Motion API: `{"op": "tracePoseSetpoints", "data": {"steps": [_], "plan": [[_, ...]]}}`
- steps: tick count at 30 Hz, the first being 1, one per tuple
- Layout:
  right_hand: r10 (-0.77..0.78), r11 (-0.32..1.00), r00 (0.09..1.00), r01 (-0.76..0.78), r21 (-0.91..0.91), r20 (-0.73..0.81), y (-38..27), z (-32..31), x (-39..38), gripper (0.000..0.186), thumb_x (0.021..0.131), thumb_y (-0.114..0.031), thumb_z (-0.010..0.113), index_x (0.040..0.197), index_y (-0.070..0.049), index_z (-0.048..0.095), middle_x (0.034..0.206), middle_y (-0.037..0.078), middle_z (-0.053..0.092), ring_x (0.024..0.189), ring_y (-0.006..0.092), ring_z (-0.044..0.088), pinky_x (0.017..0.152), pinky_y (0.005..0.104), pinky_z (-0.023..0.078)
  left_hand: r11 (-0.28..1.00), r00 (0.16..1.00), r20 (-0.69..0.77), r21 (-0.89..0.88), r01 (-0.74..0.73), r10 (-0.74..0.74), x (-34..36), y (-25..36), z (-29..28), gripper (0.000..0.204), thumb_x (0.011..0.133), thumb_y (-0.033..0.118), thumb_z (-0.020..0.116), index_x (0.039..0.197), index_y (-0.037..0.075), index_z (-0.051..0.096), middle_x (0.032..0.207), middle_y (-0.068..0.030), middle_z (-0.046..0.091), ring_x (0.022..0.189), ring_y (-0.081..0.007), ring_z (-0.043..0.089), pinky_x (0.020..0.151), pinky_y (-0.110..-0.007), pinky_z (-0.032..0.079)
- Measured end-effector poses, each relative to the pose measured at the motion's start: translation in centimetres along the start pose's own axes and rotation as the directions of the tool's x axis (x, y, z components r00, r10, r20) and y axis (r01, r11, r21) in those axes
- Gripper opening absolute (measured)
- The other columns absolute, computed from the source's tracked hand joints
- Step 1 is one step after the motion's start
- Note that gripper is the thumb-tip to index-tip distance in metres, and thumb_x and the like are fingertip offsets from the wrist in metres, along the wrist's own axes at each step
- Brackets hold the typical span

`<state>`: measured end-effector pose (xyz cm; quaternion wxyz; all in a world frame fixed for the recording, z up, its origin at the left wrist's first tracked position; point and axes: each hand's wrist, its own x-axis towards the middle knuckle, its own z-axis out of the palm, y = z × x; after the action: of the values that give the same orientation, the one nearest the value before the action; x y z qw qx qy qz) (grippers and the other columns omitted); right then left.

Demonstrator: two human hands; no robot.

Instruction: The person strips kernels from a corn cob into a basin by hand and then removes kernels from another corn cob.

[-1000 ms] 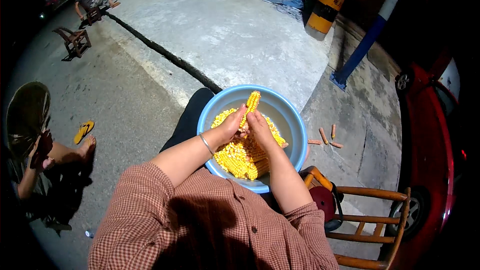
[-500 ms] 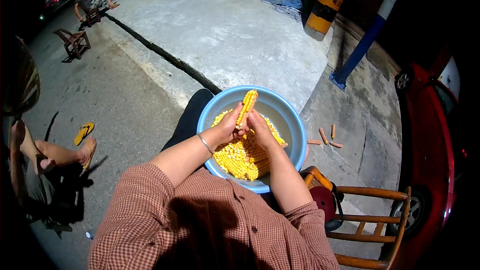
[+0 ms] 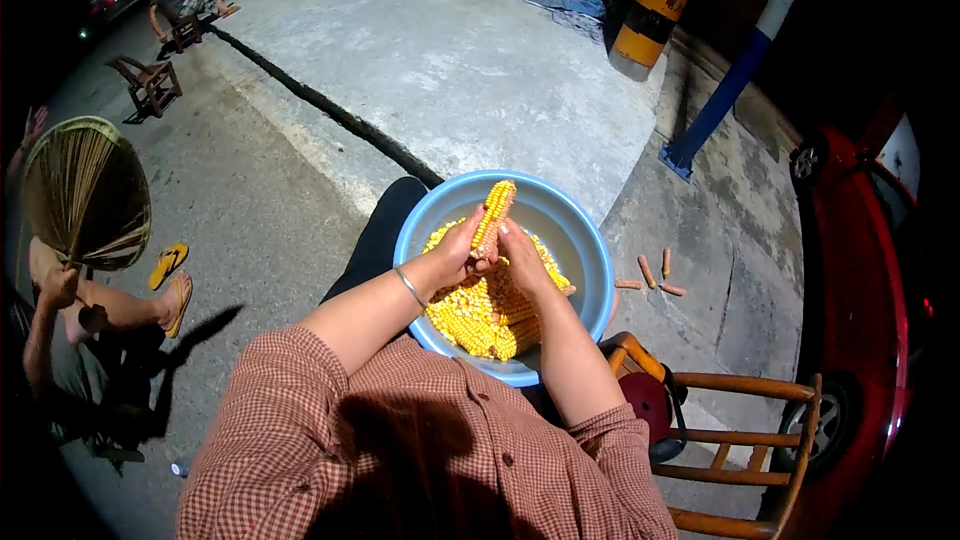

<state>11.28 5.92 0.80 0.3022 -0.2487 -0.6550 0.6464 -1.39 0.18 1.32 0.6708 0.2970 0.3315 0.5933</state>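
Note:
A yellow ear of corn (image 3: 499,202) is held upright, tip away from me, over a blue basin (image 3: 597,258) in my lap. My left hand (image 3: 457,248) is wrapped round the lower part of the ear. On its right side my right hand (image 3: 519,253) is closed against it, thumb pressed on the cob. The right side and lower part of the ear show bare pinkish cob; rows of kernels stay on the upper left. Beneath my hands lie loose yellow kernels (image 3: 484,292) and, nearer me, several unshelled ears (image 3: 470,328). The fingers under the ear are partly hidden.
Several bare cobs (image 3: 667,262) lie on the concrete to the right. A wooden chair (image 3: 745,435) stands close at my right, a red car (image 3: 850,270) beyond it. At my left sits a person holding a round fan (image 3: 88,195), near a yellow sandal (image 3: 168,265).
The fan at the left has swung further into view, with the person's hand on it. On the ear, more bare cob shows along the right side; my right thumb has shifted slightly.

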Motion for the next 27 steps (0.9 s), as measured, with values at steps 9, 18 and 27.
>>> {"op": "tracePoseSetpoints", "data": {"steps": [9, 18, 27], "plan": [[0.105, 0.983, 0.994, -0.100, 0.153, -0.023, -1.3, 0.8, -0.5, 0.035, 0.092, -0.031, 0.037, 0.112, -0.003, 0.043, 0.079, 0.003, 0.052, 0.064, 0.0093, 0.049, 0.055, 0.0254, 0.048, 0.975, 1.000, -0.028, 0.223, 0.015, -0.010, 0.2, -0.7, 0.2, 0.046, 0.091, 0.048, 0.025, 0.088, 0.009, 0.050, 0.060, -0.0042, 0.054, 0.041, -0.0104, 0.045, 0.037, -0.021, 0.035], [-0.019, 0.994, 0.999, 0.016, 0.107, 0.027, -0.5, 0.3, -0.2, 0.031, 0.091, -0.029, 0.040, 0.108, -0.004, 0.045, 0.074, 0.000, 0.049, 0.063, 0.0080, 0.046, 0.058, 0.0220, 0.043, 0.997, 0.999, -0.043, 0.076, 0.006, -0.003, -0.1, 0.0, 0.3, 0.045, 0.091, 0.048, 0.026, 0.092, 0.010, 0.050, 0.059, -0.0042, 0.053, 0.042, -0.0099, 0.044, 0.039, -0.022, 0.036], [0.093, 0.984, 0.995, -0.086, 0.157, -0.038, -1.7, 0.9, -0.8, 0.029, 0.091, -0.032, 0.040, 0.101, -0.005, 0.047, 0.069, 0.001, 0.049, 0.057, 0.0084, 0.046, 0.055, 0.0215, 0.042, 0.983, 0.999, 0.020, 0.179, 0.037, -0.041, 0.0, -0.5, 0.0, 0.045, 0.091, 0.046, 0.027, 0.092, 0.008, 0.051, 0.059, -0.0061, 0.055, 0.044, -0.0118, 0.048, 0.038, -0.022, 0.036]]}}
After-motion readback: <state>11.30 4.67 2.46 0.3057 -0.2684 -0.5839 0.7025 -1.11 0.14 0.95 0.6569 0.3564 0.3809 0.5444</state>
